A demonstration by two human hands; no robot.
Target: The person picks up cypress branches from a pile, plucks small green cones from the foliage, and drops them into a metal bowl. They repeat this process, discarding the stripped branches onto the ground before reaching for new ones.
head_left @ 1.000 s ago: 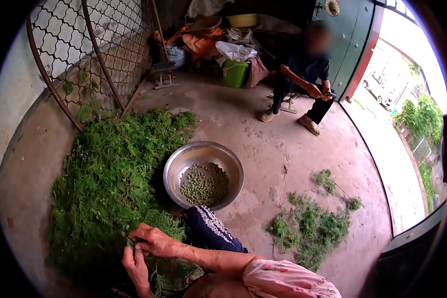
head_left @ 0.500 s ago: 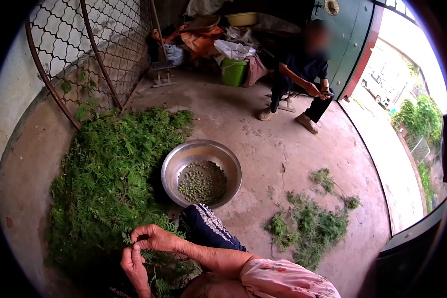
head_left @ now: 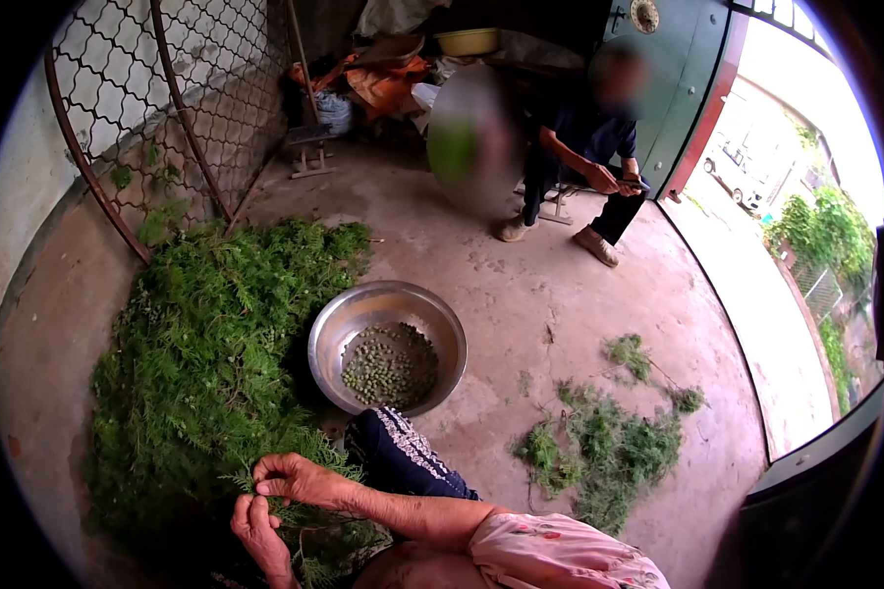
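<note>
The right hand point(head_left: 300, 479) is curled, its fingertips pressed together in a pinch on a green sprig point(head_left: 248, 482). The left hand point(head_left: 257, 533), just below it, is also half closed, with thumb and fingers nipping the same sprig from beneath. The two hands nearly touch. The sprig lies at the near edge of the pile point(head_left: 201, 344), over the person's lap.

One big pile of green foliage covers the floor point(head_left: 521, 285) on the left, against a wire screen point(head_left: 157, 88). One smaller heap point(head_left: 604, 452) lies well apart on the right. Between them stands one metal bowl point(head_left: 336, 324), touching the big pile, with many small green seeds point(head_left: 388, 365) in its bottom. A knee point(head_left: 403, 456) in dark patterned cloth is just in front of the bowl. One other person point(head_left: 580, 147) sits by the green door point(head_left: 683, 69), both hands on a small device
</note>
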